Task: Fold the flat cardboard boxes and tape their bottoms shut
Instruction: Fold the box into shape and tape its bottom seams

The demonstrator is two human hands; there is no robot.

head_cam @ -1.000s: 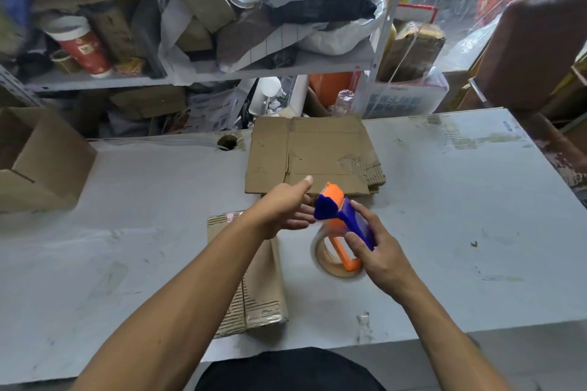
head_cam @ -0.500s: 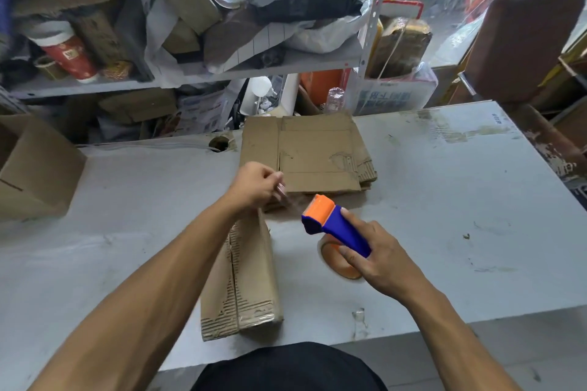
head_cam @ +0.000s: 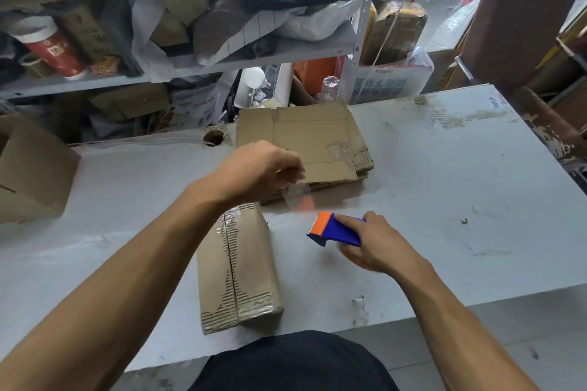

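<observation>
Far left of frame: folded box (head_cam: 31,174) parked aside, I judge done. Centre: my left hand (head_cam: 263,173) pinches clear tape end (head_cam: 297,197), fingers curled, drawing strip out over box on table (head_cam: 238,267); its taped seam faces up, below fingertips. Behind: flat cardboard stack (head_cam: 305,140) waiting. Right of centre: right hand (head_cam: 370,244) grips tape dispenser (head_cam: 335,228) to feed tape.

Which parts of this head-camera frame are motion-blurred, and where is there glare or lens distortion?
Head view: the left hand and the clear tape it pinches are smeared; the right hand on the tape dispenser is softly blurred. The box stays sharp. Sheen lies on the table at its far right. The wide lens bows the shelf.
</observation>
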